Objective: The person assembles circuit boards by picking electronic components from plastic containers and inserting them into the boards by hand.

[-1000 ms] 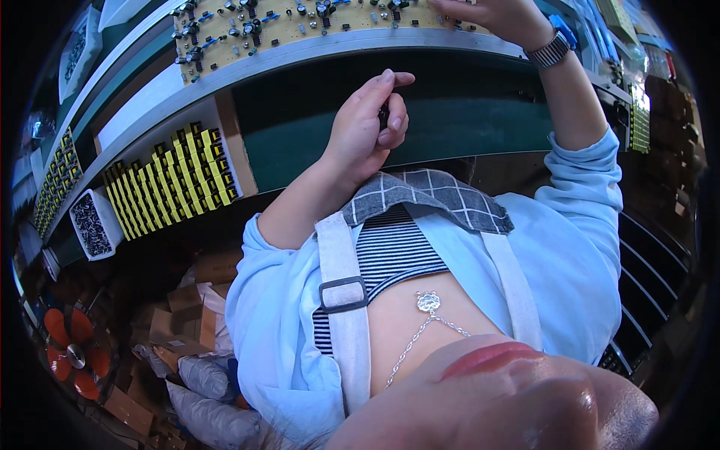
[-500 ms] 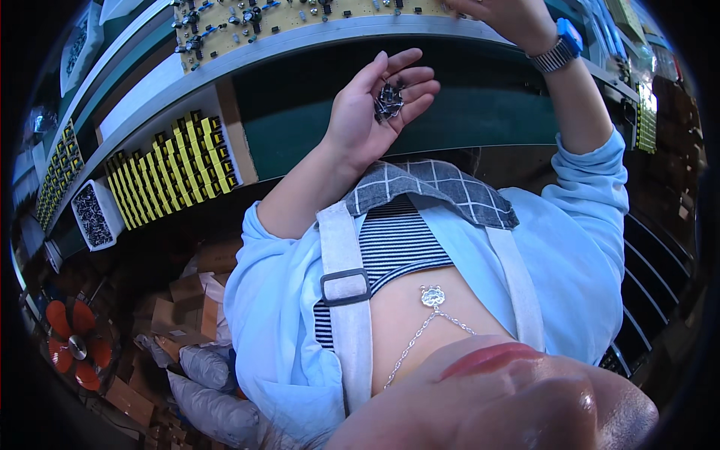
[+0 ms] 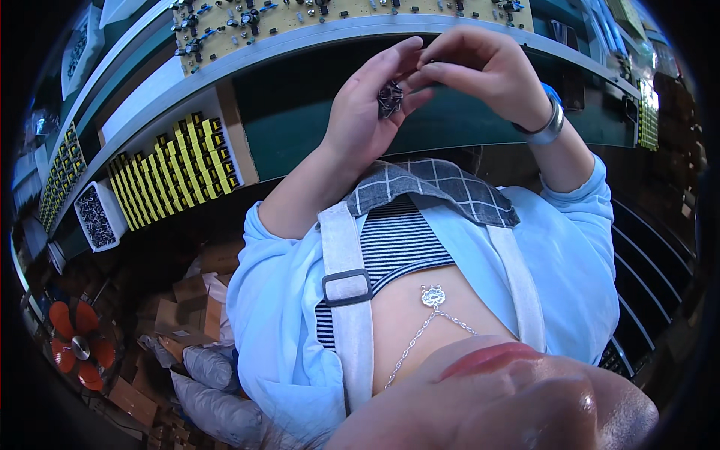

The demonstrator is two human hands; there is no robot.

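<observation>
My left hand [image 3: 356,112] is cupped, palm up, around a small heap of dark electronic components [image 3: 390,99] with thin metal leads. Close against its fingertips, my right hand [image 3: 491,75] has thumb and forefinger drawn together in a pinch. Whatever lies between those fingertips is too small to make out. Beyond both hands, a tan circuit board [image 3: 281,28] carries rows of capacitors and other small parts. A metal rail [image 3: 315,37] runs along the board's near side.
Yellow-and-black parts [image 3: 176,169] stand in rows at the left, beside a white bin [image 3: 107,247] of small dark pieces. Lower left are an orange-bladed fan [image 3: 81,346], a cardboard box [image 3: 191,319] and grey wrapped bundles [image 3: 217,405]. The dark green work surface [image 3: 300,112] lies beneath my hands.
My right hand has come down and left from the circuit board to my left hand's fingertips, its fingers now pinched. My left hand has stayed in place, its fingers curled slightly more.
</observation>
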